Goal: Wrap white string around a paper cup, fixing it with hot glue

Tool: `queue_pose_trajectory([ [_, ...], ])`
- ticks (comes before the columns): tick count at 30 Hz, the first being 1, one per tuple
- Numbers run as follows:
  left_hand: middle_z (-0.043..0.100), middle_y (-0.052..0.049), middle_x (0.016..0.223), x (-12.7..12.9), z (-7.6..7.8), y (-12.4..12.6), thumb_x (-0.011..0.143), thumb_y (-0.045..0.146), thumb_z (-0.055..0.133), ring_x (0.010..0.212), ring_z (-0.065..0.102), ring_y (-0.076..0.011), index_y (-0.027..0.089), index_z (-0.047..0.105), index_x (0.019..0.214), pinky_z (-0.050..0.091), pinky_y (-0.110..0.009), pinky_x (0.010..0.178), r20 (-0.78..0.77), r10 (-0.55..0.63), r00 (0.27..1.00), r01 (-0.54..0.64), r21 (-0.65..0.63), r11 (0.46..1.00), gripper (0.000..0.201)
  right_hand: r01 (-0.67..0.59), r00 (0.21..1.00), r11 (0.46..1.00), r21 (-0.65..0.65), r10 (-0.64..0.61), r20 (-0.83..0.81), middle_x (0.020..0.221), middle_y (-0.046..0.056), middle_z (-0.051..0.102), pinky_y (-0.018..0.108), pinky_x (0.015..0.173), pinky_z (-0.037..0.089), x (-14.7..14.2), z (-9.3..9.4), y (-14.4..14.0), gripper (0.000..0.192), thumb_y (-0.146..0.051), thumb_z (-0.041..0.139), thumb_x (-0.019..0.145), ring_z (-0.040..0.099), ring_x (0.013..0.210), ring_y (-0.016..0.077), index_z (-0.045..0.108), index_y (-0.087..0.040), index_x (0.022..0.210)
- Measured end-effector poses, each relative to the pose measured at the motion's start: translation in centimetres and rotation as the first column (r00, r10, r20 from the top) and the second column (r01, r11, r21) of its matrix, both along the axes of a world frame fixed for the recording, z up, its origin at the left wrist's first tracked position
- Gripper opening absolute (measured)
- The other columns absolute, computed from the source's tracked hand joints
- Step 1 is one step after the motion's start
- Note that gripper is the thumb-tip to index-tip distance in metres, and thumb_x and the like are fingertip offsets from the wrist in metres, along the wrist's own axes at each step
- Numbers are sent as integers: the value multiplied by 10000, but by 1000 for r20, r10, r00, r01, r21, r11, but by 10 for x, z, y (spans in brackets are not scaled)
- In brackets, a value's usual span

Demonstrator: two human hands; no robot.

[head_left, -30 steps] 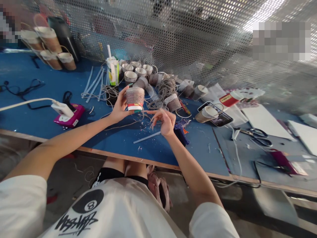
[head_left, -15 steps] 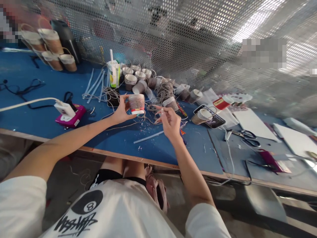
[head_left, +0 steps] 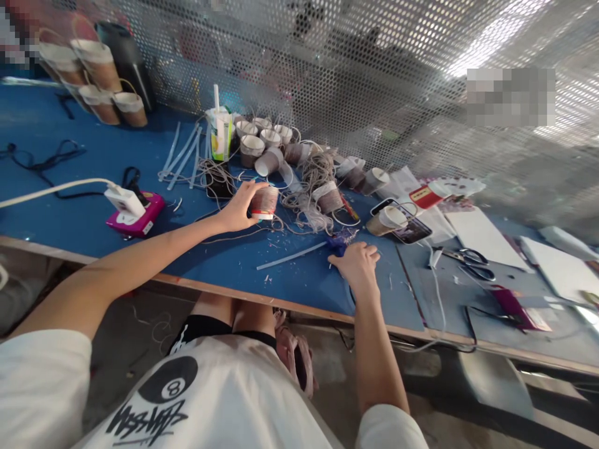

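Note:
My left hand (head_left: 241, 209) is closed around a cord-wrapped paper cup (head_left: 264, 202), holding it on its side of the blue table with the red and white rim facing down. Over at the right, my right hand (head_left: 356, 265) is open, thumb apart from the fingers, low above the tabletop. Right by its fingers lies a blue glue gun (head_left: 340, 242), partly hidden by the hand. A translucent glue stick (head_left: 292, 255) extends leftward from it. Beyond the hands, a pile of grey-brown cord (head_left: 316, 171) lies among several wrapped cups (head_left: 251, 149).
A purple power strip (head_left: 135, 215) with a white plug sits at left. Loose glue sticks (head_left: 185, 156) and a drink carton (head_left: 219, 134) stand farther back. A phone (head_left: 412, 231), a handled cup (head_left: 387, 219) and scissors (head_left: 472, 262) lie at right. Perforated metal mesh (head_left: 350, 81) rises behind.
My right hand has moved right and down, away from the cup to the blue glue gun. My left hand has shifted slightly right and turned the cup a little.

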State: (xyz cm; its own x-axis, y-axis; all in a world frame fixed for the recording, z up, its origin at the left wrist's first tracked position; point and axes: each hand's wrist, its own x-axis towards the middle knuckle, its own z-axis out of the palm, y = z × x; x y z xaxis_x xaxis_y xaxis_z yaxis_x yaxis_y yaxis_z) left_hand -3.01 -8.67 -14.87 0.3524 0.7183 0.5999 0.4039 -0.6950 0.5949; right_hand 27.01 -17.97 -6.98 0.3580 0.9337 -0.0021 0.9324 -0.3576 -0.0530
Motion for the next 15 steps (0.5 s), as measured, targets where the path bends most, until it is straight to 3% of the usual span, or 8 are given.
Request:
queue_pose_trajectory([
  [3, 441, -142, 1312, 1, -3, 1, 629, 127, 770, 1315, 453, -361, 218, 367, 1402, 404, -610, 1144, 15, -13, 1000, 12, 64, 998, 876, 15, 998, 999, -47, -12, 55, 1215, 363, 549, 544, 988, 427, -2, 2, -3, 591, -318, 672, 771, 530, 1203, 470, 516, 73, 1185],
  [6, 437, -135, 1281, 3, -6, 2, 603, 179, 805, 1232, 512, -328, 204, 333, 1371, 470, -545, 1090, 35, -22, 999, 18, 92, 996, 901, 36, 999, 999, 6, -37, 34, 1229, 366, 534, 496, 941, 469, 0, 11, -7, 570, -292, 630, 794, 589, 1143, 447, 508, 88, 1200],
  [9, 463, -120, 1236, 8, -5, 1, 635, 283, 829, 1159, 555, -299, 208, 349, 1320, 523, -497, 1009, 88, 11, 996, -20, 105, 994, 841, 34, 998, 980, 195, -22, -64, 1206, 302, 564, 493, 881, 503, 6, 22, -7, 463, -248, 589, 751, 644, 1035, 398, 554, -6, 1144],
  [11, 475, -115, 1228, 9, -4, -1, 658, 302, 827, 1147, 563, -291, 217, 354, 1310, 527, -486, 996, 129, 29, 991, -47, 142, 989, 810, 28, 982, 922, 387, 46, -182, 1072, 217, 635, 499, 865, 517, 8, 29, -2, 327, -226, 567, 679, 656, 978, 361, 588, -117, 987],
  [13, 470, -112, 1243, 10, -2, -1, 657, 295, 838, 1153, 560, -288, 234, 341, 1325, 523, -484, 1003, 168, 40, 985, -71, 183, 981, 835, 91, 887, 867, 490, 153, -436, 846, 130, 665, 461, 745, 554, 5, 34, 6, 225, -225, 550, 596, 670, 801, 303, 561, -197, 819],
  [15, 463, -108, 1249, 9, -1, -1, 652, 309, 853, 1137, 563, -281, 256, 329, 1341, 532, -478, 985, 204, 55, 977, -96, 196, 976, 868, 175, 634, 876, 450, 250, -732, 606, 61, 611, 390, 542, 536, -4, 37, 16, 144, -249, 529, 527, 612, 552, 237, 501, -235, 668],
])
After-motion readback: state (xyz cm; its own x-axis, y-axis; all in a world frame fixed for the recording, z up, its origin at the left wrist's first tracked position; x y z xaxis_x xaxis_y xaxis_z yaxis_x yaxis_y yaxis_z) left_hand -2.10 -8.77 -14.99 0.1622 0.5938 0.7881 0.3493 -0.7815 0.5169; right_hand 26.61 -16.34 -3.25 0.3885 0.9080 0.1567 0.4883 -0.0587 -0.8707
